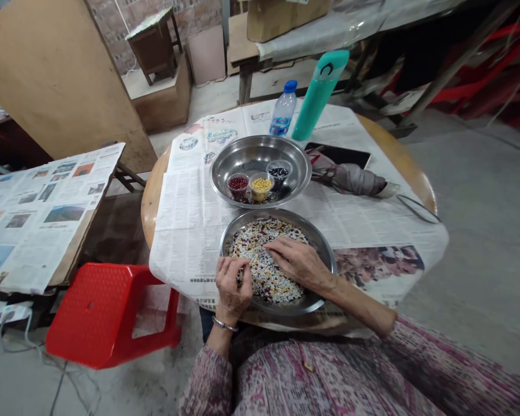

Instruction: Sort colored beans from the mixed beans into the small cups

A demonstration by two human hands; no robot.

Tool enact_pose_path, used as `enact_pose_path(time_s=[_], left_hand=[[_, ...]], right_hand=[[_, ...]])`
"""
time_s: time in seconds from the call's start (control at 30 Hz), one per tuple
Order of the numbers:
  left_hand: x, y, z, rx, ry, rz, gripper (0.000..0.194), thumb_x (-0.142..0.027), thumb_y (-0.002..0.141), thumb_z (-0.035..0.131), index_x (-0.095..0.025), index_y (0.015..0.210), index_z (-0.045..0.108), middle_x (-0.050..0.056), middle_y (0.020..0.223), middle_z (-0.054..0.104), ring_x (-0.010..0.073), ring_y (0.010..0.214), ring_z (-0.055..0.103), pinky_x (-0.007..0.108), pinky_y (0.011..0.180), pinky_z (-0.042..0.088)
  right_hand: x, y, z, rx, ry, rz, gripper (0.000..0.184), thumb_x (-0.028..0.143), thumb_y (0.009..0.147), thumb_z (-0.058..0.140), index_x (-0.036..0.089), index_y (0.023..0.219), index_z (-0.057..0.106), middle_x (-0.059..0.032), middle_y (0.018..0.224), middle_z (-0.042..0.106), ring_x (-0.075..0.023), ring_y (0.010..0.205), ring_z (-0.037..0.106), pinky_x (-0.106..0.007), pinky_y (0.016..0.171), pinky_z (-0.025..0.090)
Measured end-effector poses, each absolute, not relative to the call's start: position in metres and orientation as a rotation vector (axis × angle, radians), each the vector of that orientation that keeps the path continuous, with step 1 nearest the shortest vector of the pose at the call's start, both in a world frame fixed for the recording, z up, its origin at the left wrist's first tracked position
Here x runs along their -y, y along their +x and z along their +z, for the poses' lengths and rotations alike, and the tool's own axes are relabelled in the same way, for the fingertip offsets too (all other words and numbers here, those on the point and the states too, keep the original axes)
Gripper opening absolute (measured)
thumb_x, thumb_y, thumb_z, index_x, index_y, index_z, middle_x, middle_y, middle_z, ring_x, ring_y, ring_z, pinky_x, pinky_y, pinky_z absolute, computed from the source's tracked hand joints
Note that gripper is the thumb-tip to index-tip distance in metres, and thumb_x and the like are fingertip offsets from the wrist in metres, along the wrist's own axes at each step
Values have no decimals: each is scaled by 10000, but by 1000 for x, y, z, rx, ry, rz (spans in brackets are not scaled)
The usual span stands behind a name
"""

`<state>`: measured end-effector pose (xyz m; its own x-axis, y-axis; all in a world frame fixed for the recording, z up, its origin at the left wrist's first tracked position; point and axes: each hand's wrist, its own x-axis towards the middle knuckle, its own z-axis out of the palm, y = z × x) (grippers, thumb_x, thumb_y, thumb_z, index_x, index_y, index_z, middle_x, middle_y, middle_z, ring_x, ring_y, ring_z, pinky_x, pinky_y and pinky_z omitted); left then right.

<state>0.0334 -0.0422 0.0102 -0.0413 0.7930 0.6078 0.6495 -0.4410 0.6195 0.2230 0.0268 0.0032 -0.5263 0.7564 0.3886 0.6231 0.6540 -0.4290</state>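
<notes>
A steel basin (325,241) close to my body holds a spread of white grains mixed with dark red, yellow and black beans (277,283). My right hand (298,263) reaches in from the right, its fingers pinched together at the surface of the mix; what is between the fingertips is too small to make out. Over the basin's left rim, my left hand (234,286) is curled closed, and its contents are hidden. Behind stands a second steel basin (260,144) with three clear cups inside: red beans (238,184), yellow beans (260,185) and black beans (279,171).
Newspaper (182,219) covers the round table. A water bottle (283,110), a teal flask (320,95), a dark phone (346,155) and a folded umbrella (351,178) lie or stand beyond. A red stool (99,312) and a newspaper-covered table (39,214) are at left.
</notes>
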Motion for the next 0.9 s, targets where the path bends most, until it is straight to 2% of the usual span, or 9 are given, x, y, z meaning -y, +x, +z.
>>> enact_pose_path(time_s=[0.27, 0.53, 0.73, 0.9], left_hand=[[41, 33, 11, -1566, 2077, 1495, 128, -110, 913, 523, -183, 937, 626, 35, 827, 689, 165, 788, 617, 346, 788, 476], [41, 33, 12, -1582, 2073, 1504, 126, -110, 911, 525, -183, 930, 626, 39, 817, 681, 169, 794, 619, 357, 798, 477], [41, 32, 12, -1638, 2041, 1489, 112, -118, 892, 547, -189, 911, 632, 56, 862, 676, 193, 879, 621, 398, 860, 474], [41, 33, 12, -1637, 2033, 1505, 126, -99, 884, 549, -192, 907, 632, 48, 855, 674, 191, 873, 620, 389, 859, 475]], right_hand=[[-27, 223, 9, 2313, -1056, 314, 216, 190, 959, 464, 202, 999, 675, -73, 906, 703, -217, 914, 639, -372, 872, 525], [-29, 222, 15, 2155, -1047, 458, 204, 211, 943, 481, 210, 965, 683, -60, 884, 709, -204, 863, 662, -365, 835, 542], [-40, 219, 32, 1806, -1197, 786, 227, 363, 911, 549, 211, 935, 716, -39, 846, 732, -163, 699, 653, -282, 621, 527], [-64, 220, 41, 1645, -1247, 859, 240, 392, 867, 588, 198, 905, 723, -30, 806, 730, -161, 674, 637, -284, 600, 505]])
